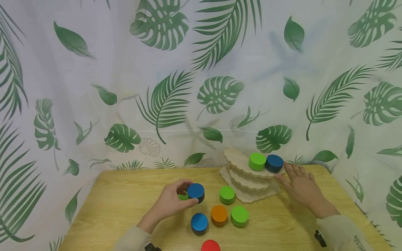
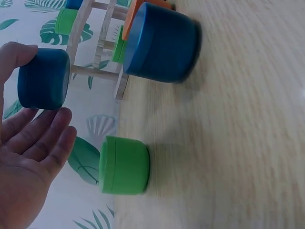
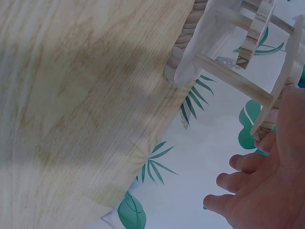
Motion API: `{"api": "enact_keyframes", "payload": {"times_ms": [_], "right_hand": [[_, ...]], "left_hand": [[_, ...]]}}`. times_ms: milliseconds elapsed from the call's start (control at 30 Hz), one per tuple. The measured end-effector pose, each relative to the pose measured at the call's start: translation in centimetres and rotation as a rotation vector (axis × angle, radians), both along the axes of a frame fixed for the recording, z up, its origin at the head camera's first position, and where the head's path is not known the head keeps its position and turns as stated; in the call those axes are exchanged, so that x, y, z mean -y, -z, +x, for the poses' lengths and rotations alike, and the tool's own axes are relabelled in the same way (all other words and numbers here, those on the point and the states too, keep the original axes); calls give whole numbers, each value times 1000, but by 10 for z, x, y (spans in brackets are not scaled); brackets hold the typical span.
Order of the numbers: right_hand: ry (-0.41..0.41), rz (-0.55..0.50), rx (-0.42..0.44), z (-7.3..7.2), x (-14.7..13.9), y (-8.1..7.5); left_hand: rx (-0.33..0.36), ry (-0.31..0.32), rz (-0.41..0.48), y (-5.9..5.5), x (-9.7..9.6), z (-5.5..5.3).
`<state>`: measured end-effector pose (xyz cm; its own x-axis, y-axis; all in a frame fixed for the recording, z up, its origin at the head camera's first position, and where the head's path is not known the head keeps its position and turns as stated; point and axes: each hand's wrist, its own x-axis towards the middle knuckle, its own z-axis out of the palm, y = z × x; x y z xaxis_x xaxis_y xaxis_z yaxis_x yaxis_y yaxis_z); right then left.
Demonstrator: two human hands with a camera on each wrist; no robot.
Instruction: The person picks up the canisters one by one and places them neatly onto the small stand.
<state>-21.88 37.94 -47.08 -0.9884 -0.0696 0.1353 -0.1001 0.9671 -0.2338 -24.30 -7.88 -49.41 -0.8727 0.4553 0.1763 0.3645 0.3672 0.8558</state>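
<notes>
Above the table, my left hand (image 1: 172,198) holds a shiny blue cylinder (image 1: 196,192) between thumb and fingers. A green cylinder (image 2: 125,165) stands just behind and below that hand, mostly hidden in the head view. My right hand (image 1: 303,188) grips the right end of the top tier of a wooden tiered stand (image 1: 242,162) with thumb and index finger; its other fingers reach out loosely. On this top tier sit a green cylinder (image 1: 257,161) and, beside the right fingertips, a dark blue cylinder (image 1: 274,163).
In front of the stand are two green cylinders (image 1: 227,195) (image 1: 239,216), an orange one (image 1: 219,215) and a blue one (image 1: 199,223). A red cylinder (image 1: 210,245) shows at the bottom edge. A leaf-patterned curtain (image 1: 176,104) hangs behind the wooden table (image 1: 125,188).
</notes>
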Motion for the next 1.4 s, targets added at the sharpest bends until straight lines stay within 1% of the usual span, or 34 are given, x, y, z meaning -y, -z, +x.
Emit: {"api": "enact_keyframes", "payload": {"times_ms": [267,500,600,667,833,1000,1133,1233,1400], "right_hand": [[0,-11,2,1,-1,0],[0,-4,0,1,-1,2],[1,-1,-2,1,-1,2],[1,1,-4,0,-1,1],[1,2,-2,0,-1,2],[2,4,6,-1,0,1],[2,12,1,-1,-1,1],[2,15,0,-1,-2,1],[3,19,-3,0,-2,1]], "left_hand": [[-31,13,-24,-7,-24,-16],[-25,15,-22,-14,-44,-23],[-41,14,-24,-18,-52,-27],[-64,14,-24,-20,-57,-31],[-105,33,-11,-28,-70,-40],[-112,40,0,-33,-82,-44],[-120,32,-24,-34,-91,-48],[-112,26,-31,-36,-97,-50],[-106,17,-13,-39,-108,-56]]}}
